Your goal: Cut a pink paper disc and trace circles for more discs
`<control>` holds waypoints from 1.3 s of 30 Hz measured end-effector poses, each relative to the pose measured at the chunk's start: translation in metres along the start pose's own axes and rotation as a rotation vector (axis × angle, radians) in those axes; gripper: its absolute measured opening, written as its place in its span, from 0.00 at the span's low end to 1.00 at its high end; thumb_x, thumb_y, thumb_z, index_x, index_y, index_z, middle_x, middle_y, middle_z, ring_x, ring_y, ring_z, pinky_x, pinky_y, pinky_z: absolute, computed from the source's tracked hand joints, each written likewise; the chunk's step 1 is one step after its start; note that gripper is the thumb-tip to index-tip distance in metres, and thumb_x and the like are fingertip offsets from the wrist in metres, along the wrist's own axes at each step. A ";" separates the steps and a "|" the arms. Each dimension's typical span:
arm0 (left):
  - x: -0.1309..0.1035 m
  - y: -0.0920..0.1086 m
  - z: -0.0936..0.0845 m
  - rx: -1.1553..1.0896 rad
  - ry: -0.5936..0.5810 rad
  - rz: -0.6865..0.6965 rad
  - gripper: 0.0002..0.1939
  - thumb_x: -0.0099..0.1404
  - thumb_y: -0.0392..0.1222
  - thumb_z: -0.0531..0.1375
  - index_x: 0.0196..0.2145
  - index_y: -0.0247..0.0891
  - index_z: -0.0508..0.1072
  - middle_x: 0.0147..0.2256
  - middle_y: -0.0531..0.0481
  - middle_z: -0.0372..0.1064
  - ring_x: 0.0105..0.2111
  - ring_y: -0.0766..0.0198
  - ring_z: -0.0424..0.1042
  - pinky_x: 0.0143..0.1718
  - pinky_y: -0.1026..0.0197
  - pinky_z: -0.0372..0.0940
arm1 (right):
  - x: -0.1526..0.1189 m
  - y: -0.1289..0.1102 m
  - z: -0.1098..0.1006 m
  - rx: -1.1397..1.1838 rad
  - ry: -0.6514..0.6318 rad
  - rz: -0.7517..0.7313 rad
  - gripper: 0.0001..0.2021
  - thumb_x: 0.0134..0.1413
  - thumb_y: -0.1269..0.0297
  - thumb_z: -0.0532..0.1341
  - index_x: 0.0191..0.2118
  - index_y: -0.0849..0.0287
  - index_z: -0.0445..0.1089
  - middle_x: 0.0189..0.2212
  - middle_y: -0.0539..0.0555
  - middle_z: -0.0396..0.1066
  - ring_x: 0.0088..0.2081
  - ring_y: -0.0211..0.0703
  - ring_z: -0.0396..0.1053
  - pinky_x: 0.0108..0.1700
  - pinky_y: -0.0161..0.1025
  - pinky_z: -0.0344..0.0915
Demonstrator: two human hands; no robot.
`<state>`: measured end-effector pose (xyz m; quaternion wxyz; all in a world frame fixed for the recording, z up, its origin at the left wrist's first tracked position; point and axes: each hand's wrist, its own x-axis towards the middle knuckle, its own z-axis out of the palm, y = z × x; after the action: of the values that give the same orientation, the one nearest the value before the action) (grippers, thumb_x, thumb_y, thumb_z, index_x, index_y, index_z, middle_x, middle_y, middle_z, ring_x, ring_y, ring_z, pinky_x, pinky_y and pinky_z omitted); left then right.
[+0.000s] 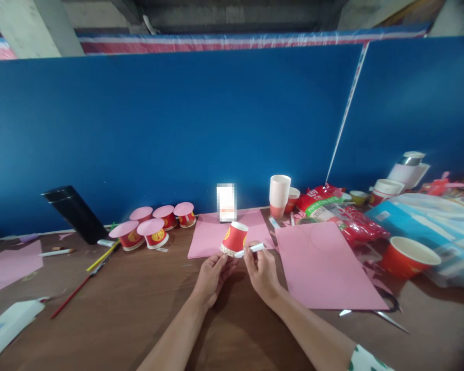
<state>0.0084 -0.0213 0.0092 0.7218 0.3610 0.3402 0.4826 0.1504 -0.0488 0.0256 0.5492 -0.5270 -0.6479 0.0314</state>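
A red paper cup [234,238] with a yellow emblem is held upside down, slightly tilted, above the table's middle. My left hand [214,275] grips its wide rim from below with fingers closed. In my right hand [262,269] is a white pen-like tube [255,248], pinched between thumb and fingers, its tip against or very near the cup's patterned lower edge. Behind the cup lie stacked pink sheets [205,234].
Several red cups topped with pink discs [152,226] stand left, beside a black cylinder [77,214]. A bright-screened phone [227,203] stands behind. Right are a pink sheet [328,268], stacked white cups [279,193], scissors [390,319], an orange cup [408,257] and plastic packs.
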 end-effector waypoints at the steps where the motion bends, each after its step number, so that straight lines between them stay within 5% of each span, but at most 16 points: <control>1: 0.000 0.000 0.000 0.000 0.000 -0.001 0.12 0.55 0.43 0.63 0.35 0.32 0.73 0.35 0.44 0.74 0.36 0.64 0.73 0.37 0.66 0.67 | 0.000 0.000 0.000 -0.003 0.000 0.000 0.09 0.60 0.66 0.50 0.32 0.59 0.64 0.27 0.55 0.69 0.29 0.43 0.68 0.33 0.38 0.62; 39: 0.001 -0.002 0.002 -0.006 0.019 0.035 0.14 0.48 0.38 0.67 0.33 0.32 0.73 0.30 0.49 0.72 0.30 0.70 0.70 0.36 0.68 0.66 | -0.001 -0.001 0.002 -0.025 0.043 -0.044 0.08 0.59 0.67 0.51 0.32 0.60 0.65 0.29 0.56 0.71 0.30 0.43 0.70 0.32 0.37 0.64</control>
<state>0.0110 -0.0211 0.0084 0.7112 0.3600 0.3392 0.4996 0.1486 -0.0488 0.0251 0.5568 -0.5198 -0.6478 0.0000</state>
